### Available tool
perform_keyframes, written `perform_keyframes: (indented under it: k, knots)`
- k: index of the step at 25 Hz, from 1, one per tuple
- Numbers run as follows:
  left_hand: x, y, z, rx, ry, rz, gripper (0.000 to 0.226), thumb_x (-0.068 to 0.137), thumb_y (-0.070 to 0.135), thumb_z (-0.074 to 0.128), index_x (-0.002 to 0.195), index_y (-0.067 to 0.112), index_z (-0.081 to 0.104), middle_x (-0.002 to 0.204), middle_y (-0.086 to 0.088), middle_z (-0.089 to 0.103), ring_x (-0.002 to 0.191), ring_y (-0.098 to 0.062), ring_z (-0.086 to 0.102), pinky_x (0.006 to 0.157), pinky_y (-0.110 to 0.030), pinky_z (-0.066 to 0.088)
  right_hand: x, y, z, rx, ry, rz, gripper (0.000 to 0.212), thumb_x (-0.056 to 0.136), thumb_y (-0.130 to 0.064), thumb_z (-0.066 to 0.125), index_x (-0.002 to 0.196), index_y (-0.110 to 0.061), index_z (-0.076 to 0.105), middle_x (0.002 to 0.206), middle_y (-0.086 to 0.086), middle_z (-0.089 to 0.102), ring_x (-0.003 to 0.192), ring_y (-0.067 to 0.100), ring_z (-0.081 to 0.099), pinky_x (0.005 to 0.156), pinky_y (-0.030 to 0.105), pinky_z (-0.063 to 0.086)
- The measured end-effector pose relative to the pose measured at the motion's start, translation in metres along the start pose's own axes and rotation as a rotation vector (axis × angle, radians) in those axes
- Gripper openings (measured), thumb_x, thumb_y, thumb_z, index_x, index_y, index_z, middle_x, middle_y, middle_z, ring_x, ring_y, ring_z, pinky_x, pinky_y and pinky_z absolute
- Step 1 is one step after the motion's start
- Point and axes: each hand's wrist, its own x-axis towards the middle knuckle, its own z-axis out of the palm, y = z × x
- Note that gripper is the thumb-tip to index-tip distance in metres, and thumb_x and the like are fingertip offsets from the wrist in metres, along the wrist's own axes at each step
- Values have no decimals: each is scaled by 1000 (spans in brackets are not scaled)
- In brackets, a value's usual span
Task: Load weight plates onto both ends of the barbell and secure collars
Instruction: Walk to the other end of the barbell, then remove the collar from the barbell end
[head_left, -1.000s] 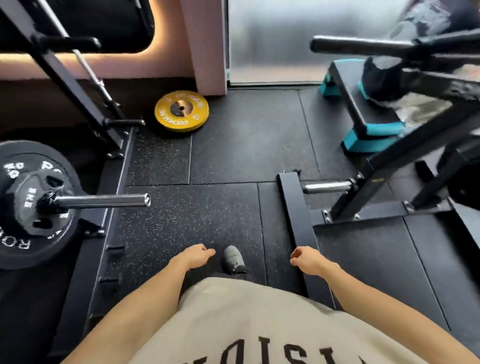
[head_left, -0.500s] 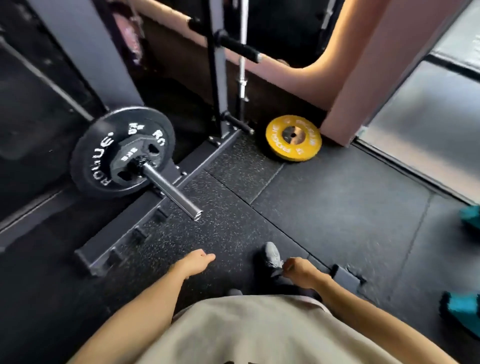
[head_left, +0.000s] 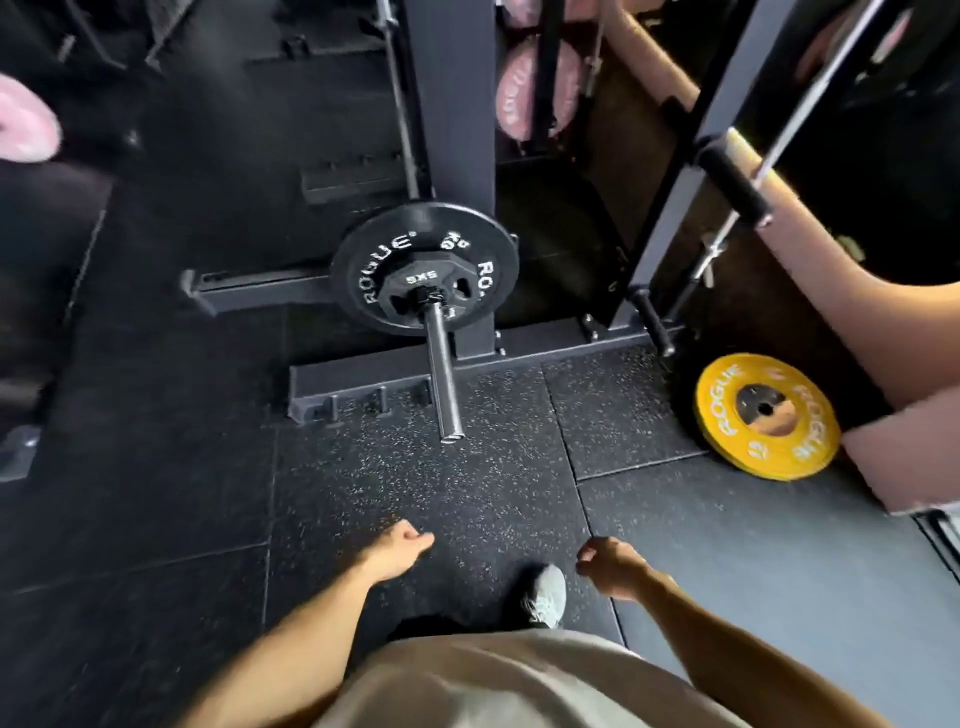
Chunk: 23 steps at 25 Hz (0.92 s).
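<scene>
1. My left hand (head_left: 397, 551) hangs in front of me above the rubber floor (head_left: 467, 483), fingers loosely curled with nothing in them.
2. My right hand (head_left: 610, 566) hangs the same way, loosely curled and empty; its fingertips are turned under, so I cannot see them plainly.
3. The barbell (head_left: 442, 374) points toward me, its bare steel end well ahead of both hands. Only this 1 end shows; the rest is hidden behind the plates and the rack.
4. On that end sit 2 black plates: a big black plate (head_left: 363, 260) and, against its face, a small black plate (head_left: 423, 291) marked 5 kg. The big one's weight marking is too blurred to read for certain.
5. Something dark rings the bar right at the small plate; I cannot tell whether it is a collar.
6. A yellow plate (head_left: 769, 415) is tilted against the base of the wall (head_left: 904, 452) to my right, well apart from the bar.
7. The black rack (head_left: 452, 104) stands behind the plates, its top cut off by the frame.
8. Pink plates (head_left: 514, 98) hang behind the rack, partly covered by its posts.
9. My grey shoe (head_left: 545, 595) shows between my hands; my beige shirt (head_left: 493, 686) hides the rest of my legs.
</scene>
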Motion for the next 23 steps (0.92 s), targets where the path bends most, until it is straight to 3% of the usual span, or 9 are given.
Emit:
perform_keyframes:
  k: [6, 10, 13, 15, 18, 20, 23]
  knots:
    - [-15, -1, -46, -169, 191, 114, 29, 101, 45, 45, 111, 18, 50, 107, -2, 54, 96, -17, 50, 75, -29, 33, -5, -48, -34, 49, 33, -62, 29, 90, -20, 60, 118, -13, 67, 119, 10, 67, 112, 26, 62, 79, 20, 42]
    - [-27, 13, -105, -202, 324, 203, 38, 100, 50, 42, 120, 19, 51, 106, -1, 58, 93, -18, 53, 82, -33, 41, -13, -104, -89, 2, 177, -203, 25, 94, -18, 55, 114, -13, 68, 116, 12, 69, 87, 20, 60, 72, 24, 45]
    - [-33, 38, -165, -244, 458, 292, 39, 97, 53, 46, 116, 21, 55, 103, 2, 61, 92, -18, 54, 87, -35, 43, -17, -155, -150, -26, 332, -318, 25, 94, -18, 54, 111, -9, 70, 102, 9, 69, 82, 16, 55, 72, 24, 44]
    - [-37, 62, -210, -267, 522, 351, 38, 96, 55, 46, 117, 25, 56, 108, 3, 59, 99, -19, 53, 84, -33, 40, -18, -192, -196, 19, 440, -390, 23, 90, -21, 59, 106, -9, 71, 97, 7, 68, 87, 21, 61, 75, 27, 47]
    - [-38, 102, -275, -296, 634, 421, 37, 93, 59, 46, 113, 30, 57, 115, 3, 60, 104, -18, 53, 89, -35, 41, -9, -245, -259, 40, 553, -495, 24, 90, -20, 59, 108, -9, 70, 111, 13, 71, 103, 31, 65, 88, 34, 52]
    - [-34, 129, -315, -276, 695, 432, 40, 93, 61, 43, 117, 32, 57, 114, 4, 59, 103, -18, 51, 91, -36, 40, 4, -279, -298, 47, 586, -545, 25, 89, -20, 59, 109, -9, 69, 111, 13, 70, 102, 31, 64, 86, 32, 50]
    - [-16, 162, -364, -263, 745, 409, 43, 91, 65, 39, 120, 36, 53, 128, 1, 56, 113, -22, 52, 101, -45, 40, 32, -325, -347, 7, 610, -611, 27, 90, -18, 58, 112, -6, 69, 115, 13, 69, 107, 31, 63, 88, 31, 47]
